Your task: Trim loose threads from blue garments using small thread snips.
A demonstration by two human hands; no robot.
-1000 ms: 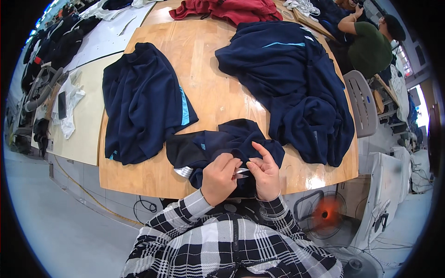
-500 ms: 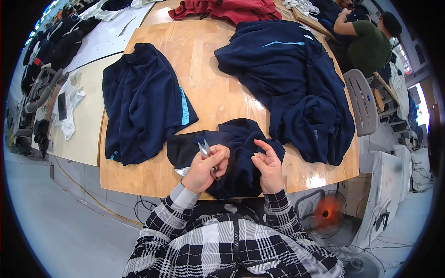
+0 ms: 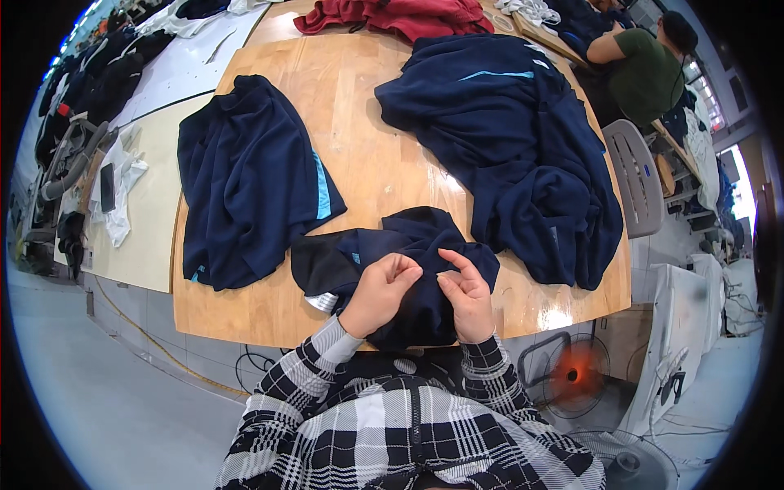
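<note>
A crumpled navy garment [image 3: 425, 235] lies at the near edge of the wooden table [image 3: 359, 139], about midway along it, a black section on its left and a striped white patch [image 3: 322, 302] at its lower left corner. Both bare hands are above this garment, just inside the table's near edge. The left hand [image 3: 378, 296] is curled, thumb and forefinger drawn together in a tight pinch — whether anything sits in that grip, I cannot tell. The right hand [image 3: 468, 300] faces it, thumb and forefinger a narrow gap apart; a fine thread there would be too small to make out.

On the table's left side lies a navy fleece garment [image 3: 249, 184] with a light-blue panel [image 3: 322, 192]. A larger navy heap [image 3: 523, 155], crossed by a thin light-blue stripe [image 3: 496, 76], covers much of the table's right side. Red cloth [image 3: 400, 18] is bunched beyond the table's far end. Left of the table, a dark phone [image 3: 108, 188] lies on white sheeting [image 3: 122, 224]. To the table's right stand a grey chair [image 3: 634, 175] and — farther off — a co-worker in a dark green shirt [image 3: 649, 77].
</note>
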